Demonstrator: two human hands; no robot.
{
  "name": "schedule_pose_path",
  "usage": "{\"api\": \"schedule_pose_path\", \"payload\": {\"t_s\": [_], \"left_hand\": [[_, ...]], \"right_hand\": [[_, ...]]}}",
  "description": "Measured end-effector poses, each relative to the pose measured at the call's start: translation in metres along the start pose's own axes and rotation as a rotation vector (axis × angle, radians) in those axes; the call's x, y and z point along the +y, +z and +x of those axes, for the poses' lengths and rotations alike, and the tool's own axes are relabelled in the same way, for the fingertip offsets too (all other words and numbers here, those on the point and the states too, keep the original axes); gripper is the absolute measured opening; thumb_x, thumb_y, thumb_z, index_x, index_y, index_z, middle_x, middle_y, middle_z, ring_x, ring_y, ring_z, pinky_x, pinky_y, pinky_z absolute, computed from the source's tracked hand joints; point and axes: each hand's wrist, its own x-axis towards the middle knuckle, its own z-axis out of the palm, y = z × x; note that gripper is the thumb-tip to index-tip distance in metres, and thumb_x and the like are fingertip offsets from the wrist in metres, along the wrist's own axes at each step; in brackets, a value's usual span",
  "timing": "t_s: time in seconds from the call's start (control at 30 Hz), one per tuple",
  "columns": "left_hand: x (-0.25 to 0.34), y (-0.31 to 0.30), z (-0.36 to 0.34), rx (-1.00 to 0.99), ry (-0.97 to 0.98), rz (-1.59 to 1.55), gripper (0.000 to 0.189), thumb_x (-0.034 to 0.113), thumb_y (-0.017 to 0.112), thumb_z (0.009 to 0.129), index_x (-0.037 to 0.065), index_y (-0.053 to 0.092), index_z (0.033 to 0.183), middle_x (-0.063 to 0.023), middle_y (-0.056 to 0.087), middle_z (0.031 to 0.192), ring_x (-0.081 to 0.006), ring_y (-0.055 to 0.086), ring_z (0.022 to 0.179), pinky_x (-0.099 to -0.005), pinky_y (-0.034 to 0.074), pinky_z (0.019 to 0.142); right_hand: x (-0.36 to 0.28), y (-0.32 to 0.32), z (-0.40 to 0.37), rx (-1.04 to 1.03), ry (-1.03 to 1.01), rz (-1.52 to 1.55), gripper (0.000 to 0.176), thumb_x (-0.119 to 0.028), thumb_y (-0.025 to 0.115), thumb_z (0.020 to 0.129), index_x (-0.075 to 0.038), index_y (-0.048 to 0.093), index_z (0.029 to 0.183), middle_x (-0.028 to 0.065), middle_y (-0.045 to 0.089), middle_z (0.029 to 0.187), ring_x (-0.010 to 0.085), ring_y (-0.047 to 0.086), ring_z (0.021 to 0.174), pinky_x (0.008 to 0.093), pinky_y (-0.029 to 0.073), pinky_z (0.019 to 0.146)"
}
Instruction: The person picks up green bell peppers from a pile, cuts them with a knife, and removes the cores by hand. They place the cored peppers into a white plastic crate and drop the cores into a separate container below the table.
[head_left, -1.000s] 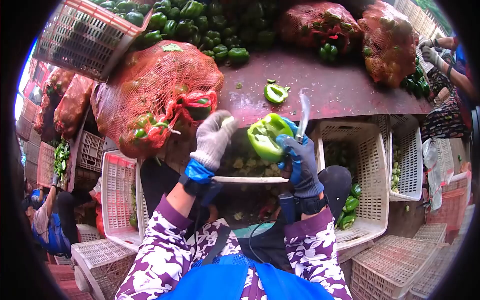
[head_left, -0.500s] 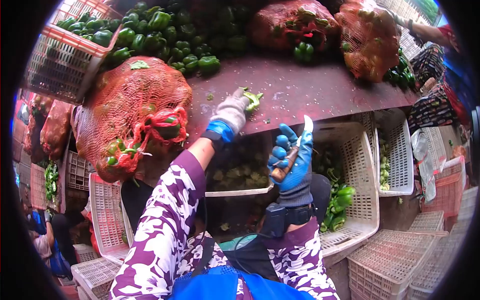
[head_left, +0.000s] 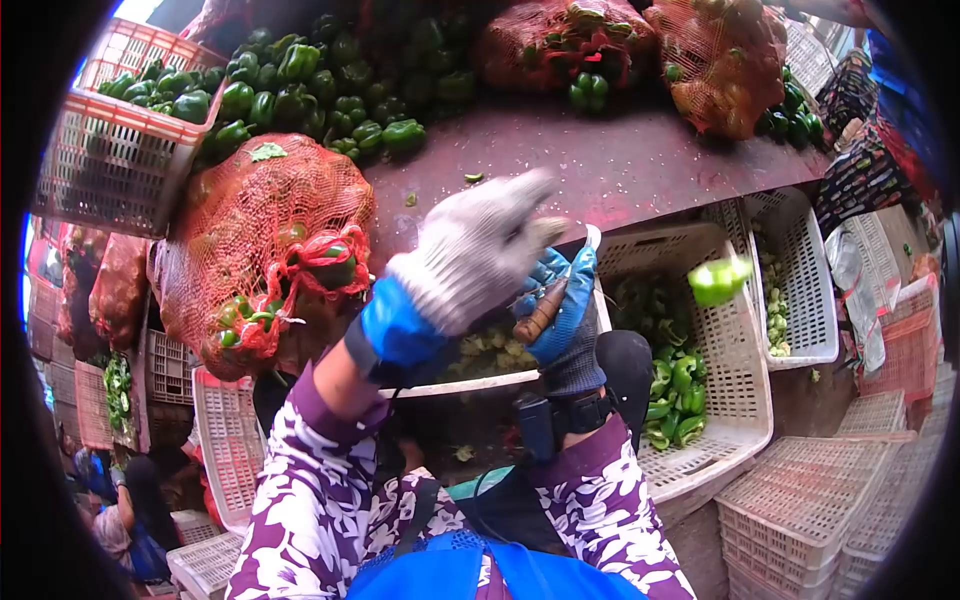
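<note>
In a pale knit glove, my left hand (head_left: 465,250) is raised over the table's front edge, blurred, its fingers stretched to the right with nothing visible in them. Close beside it, my right hand (head_left: 560,310) in a blue glove grips a short knife (head_left: 543,308) by its brown handle, the curved blade pointing up. A light green pepper piece (head_left: 719,281) hangs blurred in mid-air over the right side of a white crate (head_left: 735,375). Green peppers (head_left: 677,395) lie inside that crate. Pale scraps (head_left: 490,355) fill a container below my hands.
The dark red table (head_left: 560,150) bears a heap of green peppers (head_left: 350,80) and red net sacks (head_left: 275,230). A pepper crate (head_left: 115,160) stands at upper left. Stacked crates (head_left: 790,500) are at lower right. Other people (head_left: 125,525) are at both sides.
My left hand has left the table and moved right and nearer the camera. The pepper piece it touched is gone from there; a piece is now in the air. My right hand has shifted slightly left.
</note>
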Motion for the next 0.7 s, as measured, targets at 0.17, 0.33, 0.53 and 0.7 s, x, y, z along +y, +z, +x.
{"api": "schedule_pose_path", "payload": {"t_s": [0.17, 0.33, 0.53, 0.7], "left_hand": [[-0.001, 0.011, -0.062, -0.191, -0.560, -0.565, 0.023, 0.010, 0.069, 0.091, -0.002, 0.066, 0.112, -0.0052, 0.070, 0.093, -0.0096, 0.063, 0.080, -0.0276, 0.053, 0.072], [-0.021, 0.027, -0.084, 0.078, -0.577, -0.785, 0.030, 0.002, 0.068, 0.090, -0.002, 0.065, 0.119, -0.0054, 0.070, 0.100, -0.0103, 0.065, 0.089, -0.0259, 0.055, 0.078], [-0.052, 0.014, -0.137, 0.136, -0.931, -0.819, 0.019, 0.004, 0.068, 0.090, 0.001, 0.070, 0.108, -0.0028, 0.069, 0.082, -0.0088, 0.064, 0.065, -0.0216, 0.052, 0.059], [-0.124, 0.033, -0.196, -0.046, -0.607, 0.028, 0.024, 0.007, 0.068, 0.086, 0.002, 0.066, 0.109, -0.0073, 0.068, 0.086, -0.0166, 0.064, 0.067, -0.0307, 0.053, 0.062]], "right_hand": [[0.001, 0.017, -0.001, 0.082, -0.078, -0.026, 0.064, -0.061, 0.042, 0.100, -0.003, 0.056, 0.124, 0.0122, 0.068, 0.098, 0.0176, 0.065, 0.072, 0.0295, 0.055, 0.060], [0.010, 0.024, 0.000, 0.074, -0.180, -0.202, 0.064, -0.059, 0.050, 0.098, -0.002, 0.057, 0.126, 0.0143, 0.070, 0.103, 0.0210, 0.069, 0.076, 0.0289, 0.055, 0.058], [-0.002, 0.020, -0.002, 0.061, -0.222, -0.363, 0.055, -0.045, 0.061, 0.098, -0.002, 0.054, 0.131, 0.0171, 0.068, 0.116, 0.0263, 0.072, 0.091, 0.0292, 0.055, 0.053], [-0.005, 0.004, 0.003, 0.057, -0.300, -0.286, 0.048, -0.037, 0.057, 0.100, -0.004, 0.052, 0.133, 0.0146, 0.068, 0.118, 0.0274, 0.071, 0.093, 0.0316, 0.056, 0.060]]}}
